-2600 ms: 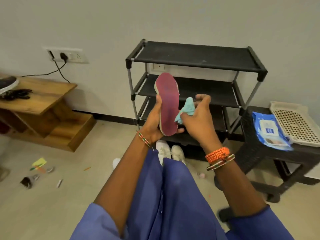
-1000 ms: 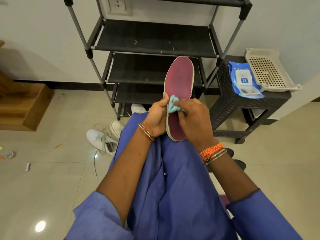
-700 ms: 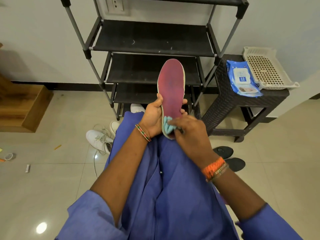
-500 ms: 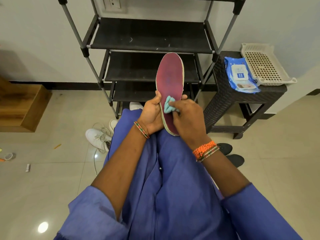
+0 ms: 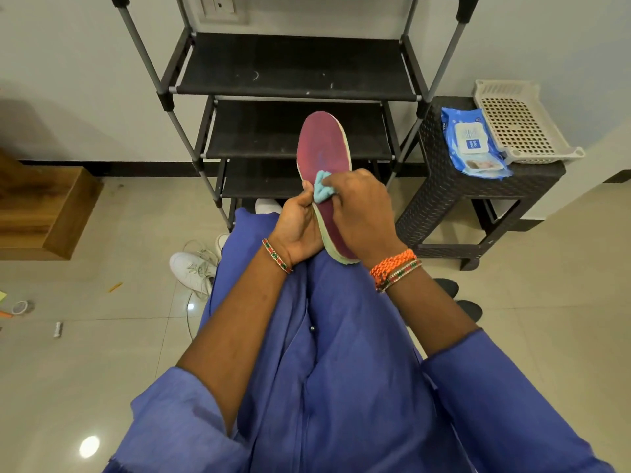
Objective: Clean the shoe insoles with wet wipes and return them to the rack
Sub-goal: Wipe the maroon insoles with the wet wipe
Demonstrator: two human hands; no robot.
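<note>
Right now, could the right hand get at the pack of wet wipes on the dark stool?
Probably yes. The wipes pack lies uncovered on the stool to that side, nothing between. But the right hand is pinching a wipe against the insole.

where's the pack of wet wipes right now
In the head view the pack of wet wipes lies to the right of the shoe rack, on the dark woven stool, next to the white perforated tray.

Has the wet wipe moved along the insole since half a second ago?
Cannot tell; the wet wipe sits mid-insole, just beyond the left hand's thumb, as before.
</note>
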